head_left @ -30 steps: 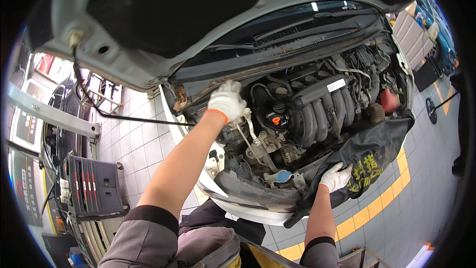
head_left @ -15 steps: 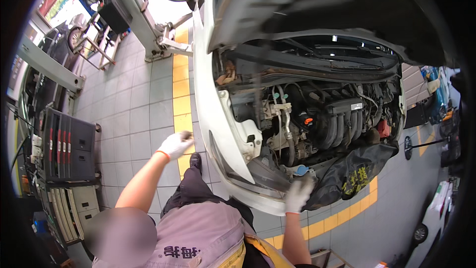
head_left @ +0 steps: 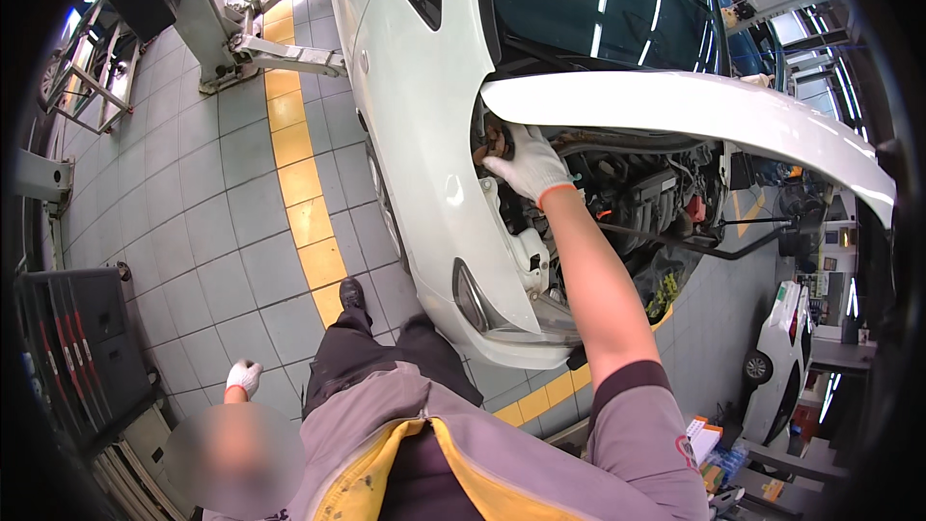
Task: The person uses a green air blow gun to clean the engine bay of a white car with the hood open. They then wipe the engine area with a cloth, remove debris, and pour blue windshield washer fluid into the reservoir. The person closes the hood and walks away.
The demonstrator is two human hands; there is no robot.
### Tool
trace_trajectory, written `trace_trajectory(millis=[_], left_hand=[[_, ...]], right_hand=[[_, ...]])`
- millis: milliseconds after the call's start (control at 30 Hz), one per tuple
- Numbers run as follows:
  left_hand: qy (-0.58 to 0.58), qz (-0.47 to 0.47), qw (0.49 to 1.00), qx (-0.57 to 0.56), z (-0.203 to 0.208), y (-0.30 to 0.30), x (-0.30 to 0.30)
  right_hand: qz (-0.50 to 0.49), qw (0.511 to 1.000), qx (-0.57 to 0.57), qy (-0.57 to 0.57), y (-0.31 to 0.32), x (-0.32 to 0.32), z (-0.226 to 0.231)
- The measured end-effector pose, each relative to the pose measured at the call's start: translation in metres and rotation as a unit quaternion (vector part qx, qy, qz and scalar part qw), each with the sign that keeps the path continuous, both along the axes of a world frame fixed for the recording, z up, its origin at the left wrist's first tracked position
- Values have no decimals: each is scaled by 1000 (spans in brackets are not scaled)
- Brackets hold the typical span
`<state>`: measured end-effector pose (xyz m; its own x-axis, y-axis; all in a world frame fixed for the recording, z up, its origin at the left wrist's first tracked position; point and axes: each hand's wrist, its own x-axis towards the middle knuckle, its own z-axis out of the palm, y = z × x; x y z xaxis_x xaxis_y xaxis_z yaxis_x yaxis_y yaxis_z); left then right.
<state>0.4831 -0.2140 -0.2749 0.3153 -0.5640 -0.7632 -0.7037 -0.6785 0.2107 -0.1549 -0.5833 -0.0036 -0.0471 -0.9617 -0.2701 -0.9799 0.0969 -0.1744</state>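
Observation:
My right hand [head_left: 532,172], in a white glove, reaches over the engine bay of a white car to the near-left corner of its raised hood [head_left: 666,96]. Its thumb is spread from the stretched fingers, and the fingertips are out of sight beneath the hood's edge. Whether they press on the hood I cannot tell. My left hand [head_left: 244,379], also gloved, hangs low at my left side, away from the car, with its fingers curled and nothing visible in them. Below the hood, dark engine parts [head_left: 646,203] show, partly covered by my right forearm.
The white fender [head_left: 434,145] and headlight [head_left: 470,299] are close in front of me. A dark cover [head_left: 680,275] drapes the car's front. At left are a lift post [head_left: 198,24] and a dark tool cabinet [head_left: 92,347]. A yellow line [head_left: 309,212] crosses the grey tiles.
My right hand has moved from the front of the engine bay up to the hood's edge. The left hand has dropped back to my side. The hood now appears lower, and the view has shifted.

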Motion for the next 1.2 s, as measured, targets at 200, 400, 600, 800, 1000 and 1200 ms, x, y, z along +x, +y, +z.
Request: trace_trajectory(millis=[200, 400, 600, 800, 1000, 1200], left_hand=[[76, 29, 997, -10, 9, -19, -11], [104, -1, 992, -74, 37, -79, -65], [121, -43, 990, -54, 42, -92, -110], [122, -66, 990, -24, 33, -66, -128], [121, -38, 992, -7, 32, -44, -126], [123, -10, 992, -9, 30, -32, -130]], right_hand=[[92, 990, 57, 86, -42, 11, -36], [130, 978, 2, 165, -47, -3, -60], [106, 983, -51, 143, -48, -3, -77], [61, 989, -78, 109, -53, -1, -84], [52, 991, -40, 114, -56, 3, -80], [79, 992, -43, 84, -41, -2, -72]])
